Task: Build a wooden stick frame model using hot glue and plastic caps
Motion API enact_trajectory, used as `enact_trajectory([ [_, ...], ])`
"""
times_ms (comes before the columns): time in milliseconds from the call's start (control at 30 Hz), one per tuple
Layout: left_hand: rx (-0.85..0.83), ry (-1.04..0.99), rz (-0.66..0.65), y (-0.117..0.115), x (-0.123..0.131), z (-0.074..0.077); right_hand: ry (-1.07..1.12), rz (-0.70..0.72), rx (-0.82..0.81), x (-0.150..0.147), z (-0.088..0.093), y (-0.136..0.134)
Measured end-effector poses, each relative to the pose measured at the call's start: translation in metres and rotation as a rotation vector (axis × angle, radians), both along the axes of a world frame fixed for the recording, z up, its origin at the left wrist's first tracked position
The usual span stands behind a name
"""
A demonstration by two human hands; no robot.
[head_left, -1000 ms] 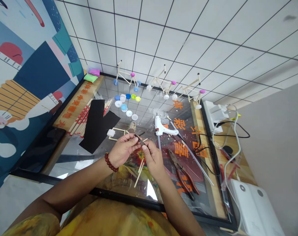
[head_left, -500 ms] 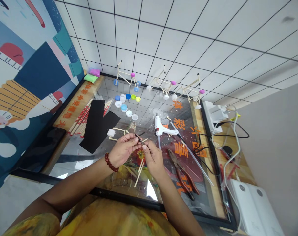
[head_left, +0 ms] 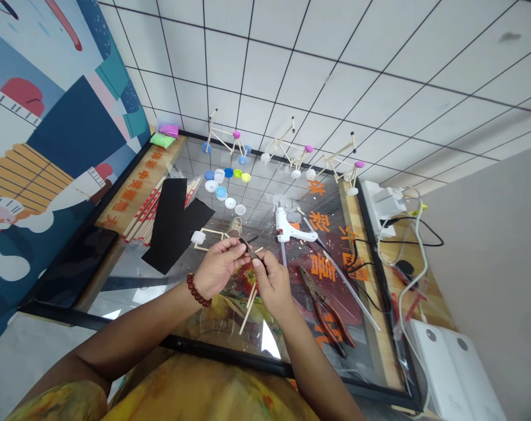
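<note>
Running this remotely, I've got left hand [head_left: 219,269] and right hand [head_left: 272,282] fingertips pinching a small dark strip [head_left: 251,251], probably for steadiness, glue gun [head_left: 288,228] lying handily near.

Slides the thumb [head_left: 257,266] of the right hand [head_left: 275,286] a tiny bit toward the left hand [head_left: 218,269], and tips the view slightly.

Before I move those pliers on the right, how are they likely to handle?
The pliers look metal at the head, so they're probably heavy for their size. Their handles stand apart, so they may swing together when squeezed. Lying flat on a glossy tabletop, they'd likely slide rather than roll.
</note>
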State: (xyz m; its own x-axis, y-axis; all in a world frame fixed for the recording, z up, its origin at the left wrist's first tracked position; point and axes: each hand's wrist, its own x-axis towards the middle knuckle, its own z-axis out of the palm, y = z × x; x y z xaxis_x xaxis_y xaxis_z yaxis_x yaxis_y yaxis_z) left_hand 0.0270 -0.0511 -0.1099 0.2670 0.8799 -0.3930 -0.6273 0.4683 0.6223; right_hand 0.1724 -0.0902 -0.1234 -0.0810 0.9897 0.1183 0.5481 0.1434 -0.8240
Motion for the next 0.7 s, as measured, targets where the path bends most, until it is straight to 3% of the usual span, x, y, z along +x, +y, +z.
enact_trajectory([
  [700,-0.004,0.033,-0.022,-0.0012,0.0009,-0.0002,-0.017,-0.016,0.016,0.0,0.0,0.0004],
])
